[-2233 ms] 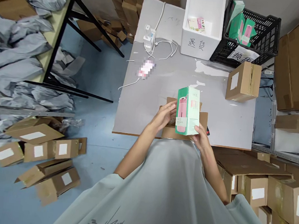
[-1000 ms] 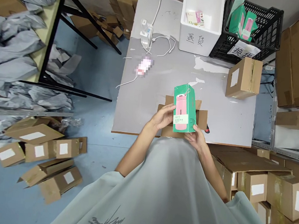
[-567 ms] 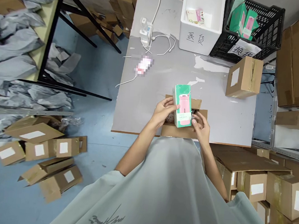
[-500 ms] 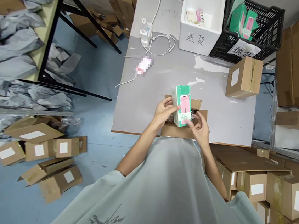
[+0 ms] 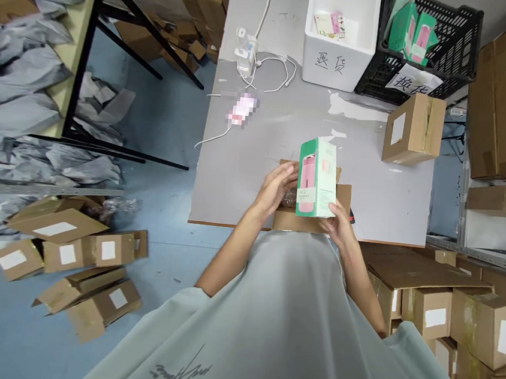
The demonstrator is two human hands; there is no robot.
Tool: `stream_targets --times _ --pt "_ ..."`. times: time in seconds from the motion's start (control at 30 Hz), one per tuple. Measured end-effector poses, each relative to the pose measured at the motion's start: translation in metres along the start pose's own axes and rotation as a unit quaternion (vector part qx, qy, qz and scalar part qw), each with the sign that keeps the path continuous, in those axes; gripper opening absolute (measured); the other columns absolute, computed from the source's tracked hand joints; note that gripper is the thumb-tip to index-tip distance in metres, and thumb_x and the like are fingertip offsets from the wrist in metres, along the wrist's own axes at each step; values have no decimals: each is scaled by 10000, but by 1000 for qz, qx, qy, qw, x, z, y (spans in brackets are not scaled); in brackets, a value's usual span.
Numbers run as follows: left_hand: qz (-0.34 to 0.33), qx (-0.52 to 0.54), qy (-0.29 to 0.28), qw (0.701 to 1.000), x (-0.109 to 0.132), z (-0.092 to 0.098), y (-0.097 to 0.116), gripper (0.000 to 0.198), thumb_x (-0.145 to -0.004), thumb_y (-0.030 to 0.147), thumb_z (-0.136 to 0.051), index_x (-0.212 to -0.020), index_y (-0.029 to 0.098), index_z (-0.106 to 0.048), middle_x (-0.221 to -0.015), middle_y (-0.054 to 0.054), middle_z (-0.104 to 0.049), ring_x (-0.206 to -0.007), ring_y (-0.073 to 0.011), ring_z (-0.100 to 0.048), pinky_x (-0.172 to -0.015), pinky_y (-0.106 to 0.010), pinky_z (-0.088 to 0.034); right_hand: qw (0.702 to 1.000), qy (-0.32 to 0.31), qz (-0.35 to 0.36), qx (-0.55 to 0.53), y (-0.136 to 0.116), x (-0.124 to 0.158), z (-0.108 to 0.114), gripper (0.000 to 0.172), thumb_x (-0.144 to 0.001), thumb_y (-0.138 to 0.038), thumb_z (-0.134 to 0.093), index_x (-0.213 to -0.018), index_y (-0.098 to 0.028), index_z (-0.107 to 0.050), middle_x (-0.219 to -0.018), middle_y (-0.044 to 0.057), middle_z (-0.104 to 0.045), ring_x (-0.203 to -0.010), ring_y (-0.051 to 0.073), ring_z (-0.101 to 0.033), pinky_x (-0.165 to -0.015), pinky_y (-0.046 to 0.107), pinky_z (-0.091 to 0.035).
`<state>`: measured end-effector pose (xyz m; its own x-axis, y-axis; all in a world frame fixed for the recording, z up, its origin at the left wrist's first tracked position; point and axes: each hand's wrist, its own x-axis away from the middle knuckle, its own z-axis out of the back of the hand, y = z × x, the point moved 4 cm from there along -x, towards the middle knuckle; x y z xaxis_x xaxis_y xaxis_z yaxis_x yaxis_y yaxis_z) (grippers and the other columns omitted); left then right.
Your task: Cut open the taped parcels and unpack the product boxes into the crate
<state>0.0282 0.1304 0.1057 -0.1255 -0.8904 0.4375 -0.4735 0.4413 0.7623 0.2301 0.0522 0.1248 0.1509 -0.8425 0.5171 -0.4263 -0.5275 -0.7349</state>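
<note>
A green and white product box with a pink bottle pictured on it stands upright between my hands, above an open brown carton at the near edge of the grey table. My left hand presses its fingers against the box's left side. My right hand grips the lower right corner from below. Crinkled clear wrap shows inside the carton, mostly hidden by the box.
A closed brown carton sits at the table's right. At the back stand a white foam bin and a black crate with green boxes, beside a charger with white cables. Cartons pile up on the floor to the left and right.
The green box was tipped and lowered toward the carton, then raised again and turned upright, so a white side panel now shows. Both hands stayed on it.
</note>
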Motion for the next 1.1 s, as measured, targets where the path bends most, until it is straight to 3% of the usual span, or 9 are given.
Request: stream_targets --times 0.13,0.27,0.37,0.5,0.6,0.7,0.83,0.97,1.1 --pt "31 34 -79 996 8 -14 -5 526 -829 641 -938 -1143 233 -831 -1187 -76 -864 -1142 -286 -808 -939 -364 -635 988 -48 -71 -126 19 5 -3 445 -766 -574 -902 -966 -239 -688 -640 -91 -623 -388 39 -218 -413 225 -223" --pt "23 26 -82 996 13 -19 -6 499 -835 599 -962 -1166 245 -843 -1208 -63 -859 -1143 -267 -801 -920 -338 -630 985 -58 -62 -149 29 6 -3 468 -750 -588 -940 -930 -242 -682 -618 -103 -589 -395 41 -254 -420 222 -306" --pt "0 -14 -47 999 10 -13 0 519 -823 568 -986 -1216 263 -837 -1333 -68 -840 -1239 -270 -784 -1020 -358 -632 995 -42 -11 -92 22 5 4 492 -786 -527 -960 -1131 -263 -730 -735 -76 -677 -461 68 -399 -443 218 -391" --pt "-67 -54 -42 995 3 -9 16 579 -852 614 -969 -1271 243 -821 -1411 -122 -816 -1389 -313 -740 -1232 -465 -570 997 -33 41 62 14 -4 15 846 -786 -418 -1014 -1537 -334 -633 -1194 26 -823 -663 118 -653 -531 234 -545" --pt "-109 -98 -73 987 1 -15 27 770 -769 629 -1031 -1383 238 -779 -1484 -154 -779 -1488 -360 -683 -1301 -522 -525 984 11 74 159 16 -13 28 1091 -714 -415 -1067 -1676 -342 -558 -1551 109 -734 -727 98 -683 -609 231 -596" --pt "-122 -138 -83 979 2 -20 34 940 -678 626 -1080 -1476 275 -727 -1612 -151 -699 -1551 -384 -628 -1315 -531 -517 965 61 91 238 22 -21 42 1130 -723 -495 -1050 -1712 -275 -550 -1539 144 -745 -786 112 -706 -700 248 -626" --pt "-123 -163 -102 974 10 -23 39 1034 -627 582 -1108 -1533 299 -699 -1572 -145 -688 -1518 -379 -632 -1272 -495 -549 932 88 127 328 18 -28 57 1049 -833 -548 -946 -1731 -231 -506 -1186 95 -852 -873 205 -781 -830 357 -685" --pt "-132 -197 -136 962 31 -23 40 1019 -678 554 -1093 -1581 315 -686 -1368 -108 -728 -1400 -333 -683 -1236 -466 -571 854 101 262 437 -10 -29 64 786 -998 -483 -734 -1706 -259 -475 -1724 207 -588 -1428 313 -711 -1073 490 -678" --pt "-140 -271 -152 940 58 -26 35 862 -816 534 -1022 -1593 352 -697 -1355 -99 -721 -1334 -305 -700 -1189 -471 -605 776 127 342 514 -34 -31 70 568 -1108 -364 -546 -1666 -288 -475 -1836 174 -452 -1734 317 -419 -1259 632 -565"
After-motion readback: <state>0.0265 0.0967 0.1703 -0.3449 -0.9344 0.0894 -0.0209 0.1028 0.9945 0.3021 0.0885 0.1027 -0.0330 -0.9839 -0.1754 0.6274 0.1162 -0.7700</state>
